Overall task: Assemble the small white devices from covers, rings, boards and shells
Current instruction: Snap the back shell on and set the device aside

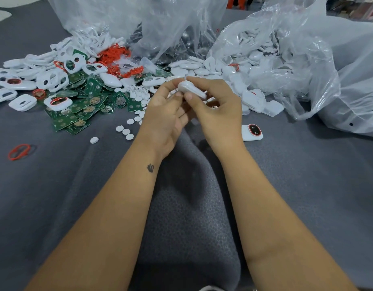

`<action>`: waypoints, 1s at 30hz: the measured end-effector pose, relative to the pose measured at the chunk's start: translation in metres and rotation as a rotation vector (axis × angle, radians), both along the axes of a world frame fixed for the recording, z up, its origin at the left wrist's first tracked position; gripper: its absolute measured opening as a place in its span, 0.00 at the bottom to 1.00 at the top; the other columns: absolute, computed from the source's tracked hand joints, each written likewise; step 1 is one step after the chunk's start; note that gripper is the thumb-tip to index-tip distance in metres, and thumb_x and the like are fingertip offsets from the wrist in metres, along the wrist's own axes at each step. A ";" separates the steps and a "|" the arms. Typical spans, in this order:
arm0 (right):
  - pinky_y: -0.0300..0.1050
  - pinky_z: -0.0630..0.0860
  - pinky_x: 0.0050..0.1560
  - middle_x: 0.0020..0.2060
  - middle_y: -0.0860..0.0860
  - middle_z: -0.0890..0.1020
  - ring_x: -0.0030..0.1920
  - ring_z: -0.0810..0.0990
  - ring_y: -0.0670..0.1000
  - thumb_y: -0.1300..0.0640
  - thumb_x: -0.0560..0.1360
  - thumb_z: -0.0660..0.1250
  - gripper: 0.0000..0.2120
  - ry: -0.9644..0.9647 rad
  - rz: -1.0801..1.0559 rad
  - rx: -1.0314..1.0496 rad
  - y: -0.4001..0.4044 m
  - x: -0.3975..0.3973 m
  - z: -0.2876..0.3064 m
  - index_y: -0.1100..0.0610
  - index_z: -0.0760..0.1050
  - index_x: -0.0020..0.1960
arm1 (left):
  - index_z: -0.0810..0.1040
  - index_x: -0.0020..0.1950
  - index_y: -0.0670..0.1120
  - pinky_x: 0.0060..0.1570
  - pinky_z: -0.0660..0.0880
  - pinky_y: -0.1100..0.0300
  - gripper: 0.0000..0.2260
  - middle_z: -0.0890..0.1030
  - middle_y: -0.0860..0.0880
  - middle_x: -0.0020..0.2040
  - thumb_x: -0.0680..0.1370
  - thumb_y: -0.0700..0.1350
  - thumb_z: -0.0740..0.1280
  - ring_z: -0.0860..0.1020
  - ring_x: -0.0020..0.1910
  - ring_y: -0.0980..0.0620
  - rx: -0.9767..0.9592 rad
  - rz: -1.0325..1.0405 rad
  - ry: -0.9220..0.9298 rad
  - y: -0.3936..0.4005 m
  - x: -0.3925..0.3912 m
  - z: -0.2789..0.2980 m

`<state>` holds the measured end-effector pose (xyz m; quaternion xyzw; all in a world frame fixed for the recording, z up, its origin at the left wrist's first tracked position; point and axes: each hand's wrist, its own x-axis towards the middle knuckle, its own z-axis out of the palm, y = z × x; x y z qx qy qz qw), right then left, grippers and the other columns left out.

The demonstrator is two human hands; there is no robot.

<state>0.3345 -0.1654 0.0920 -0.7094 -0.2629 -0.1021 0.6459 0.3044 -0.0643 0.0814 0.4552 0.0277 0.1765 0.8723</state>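
Both hands meet above the grey cloth and hold one small white device (191,90) between them. My left hand (166,110) pinches its left end with thumb and fingertips. My right hand (219,106) curls round its right side from above. One finished white device with a red ring (252,132) lies on the cloth just right of my right hand. Green boards (84,106) lie heaped to the left, with white covers (44,78) and red rings (114,52) behind them.
Clear plastic bags (286,59) full of white shells fill the back and right. Small white round discs (126,131) are scattered left of my left hand. A loose red ring (19,151) lies alone at the far left on the grey cloth (191,206).
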 end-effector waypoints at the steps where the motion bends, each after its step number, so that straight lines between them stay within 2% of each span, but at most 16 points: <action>1: 0.35 0.72 0.51 0.48 0.51 0.81 0.49 0.78 0.43 0.63 0.73 0.71 0.12 0.012 -0.013 0.009 -0.001 0.000 0.001 0.51 0.81 0.53 | 0.74 0.55 0.47 0.48 0.79 0.55 0.09 0.84 0.46 0.46 0.82 0.36 0.57 0.83 0.46 0.49 0.014 -0.025 -0.002 0.000 -0.001 0.000; 3: 0.32 0.71 0.50 0.48 0.49 0.81 0.48 0.77 0.40 0.63 0.74 0.70 0.13 0.034 -0.033 0.010 -0.001 0.001 0.002 0.48 0.80 0.53 | 0.76 0.55 0.49 0.51 0.79 0.51 0.08 0.84 0.47 0.46 0.82 0.39 0.59 0.82 0.48 0.48 0.020 -0.072 -0.013 0.000 -0.004 0.002; 8: 0.41 0.74 0.57 0.48 0.50 0.81 0.52 0.78 0.47 0.61 0.76 0.69 0.10 0.084 -0.009 -0.040 0.003 -0.003 0.001 0.56 0.81 0.57 | 0.76 0.51 0.47 0.44 0.81 0.56 0.07 0.84 0.48 0.49 0.82 0.40 0.59 0.83 0.46 0.49 -0.011 -0.052 -0.014 -0.001 -0.005 0.004; 12: 0.33 0.69 0.49 0.42 0.51 0.78 0.45 0.75 0.43 0.60 0.78 0.66 0.09 -0.006 -0.012 -0.116 0.003 -0.003 0.000 0.58 0.82 0.55 | 0.76 0.53 0.48 0.46 0.80 0.57 0.08 0.84 0.49 0.52 0.83 0.40 0.58 0.82 0.49 0.51 -0.017 -0.073 -0.015 -0.001 -0.006 0.003; 15: 0.32 0.68 0.48 0.40 0.48 0.77 0.43 0.74 0.42 0.61 0.78 0.66 0.08 -0.090 -0.041 -0.120 0.002 -0.002 0.001 0.60 0.82 0.53 | 0.77 0.55 0.47 0.45 0.80 0.58 0.09 0.85 0.50 0.49 0.83 0.41 0.58 0.83 0.48 0.53 0.004 -0.078 -0.014 -0.004 -0.006 0.005; 17: 0.30 0.68 0.48 0.40 0.47 0.77 0.42 0.73 0.39 0.62 0.77 0.66 0.08 -0.134 -0.066 -0.126 0.001 -0.003 0.001 0.60 0.82 0.54 | 0.78 0.52 0.47 0.44 0.80 0.59 0.10 0.85 0.50 0.45 0.83 0.40 0.58 0.83 0.45 0.53 0.027 -0.062 -0.014 -0.004 -0.007 0.006; 21: 0.29 0.67 0.46 0.37 0.45 0.76 0.41 0.73 0.39 0.61 0.77 0.66 0.09 -0.179 -0.102 -0.122 0.003 -0.005 0.000 0.58 0.83 0.54 | 0.81 0.46 0.48 0.40 0.80 0.60 0.13 0.84 0.50 0.41 0.83 0.40 0.58 0.83 0.41 0.54 0.063 -0.033 -0.007 -0.002 -0.008 0.006; 24: 0.28 0.65 0.43 0.34 0.42 0.73 0.39 0.72 0.37 0.60 0.77 0.67 0.09 -0.185 -0.129 -0.113 0.004 -0.006 -0.001 0.57 0.83 0.54 | 0.79 0.49 0.45 0.38 0.80 0.60 0.10 0.84 0.50 0.39 0.83 0.40 0.58 0.83 0.38 0.55 0.088 -0.019 -0.009 -0.001 -0.008 0.007; 27: 0.31 0.69 0.47 0.39 0.49 0.78 0.44 0.75 0.42 0.61 0.77 0.67 0.09 -0.173 -0.103 -0.099 0.004 -0.005 0.000 0.59 0.83 0.54 | 0.80 0.49 0.46 0.42 0.80 0.59 0.11 0.85 0.49 0.43 0.83 0.40 0.58 0.83 0.42 0.54 0.057 -0.029 -0.043 -0.003 -0.006 0.006; 30: 0.31 0.69 0.54 0.46 0.51 0.79 0.50 0.76 0.44 0.61 0.76 0.68 0.11 -0.165 -0.064 -0.091 0.002 -0.002 0.003 0.61 0.81 0.57 | 0.79 0.52 0.46 0.50 0.79 0.58 0.12 0.84 0.48 0.52 0.83 0.41 0.56 0.82 0.50 0.52 -0.023 -0.106 -0.091 -0.002 -0.006 0.006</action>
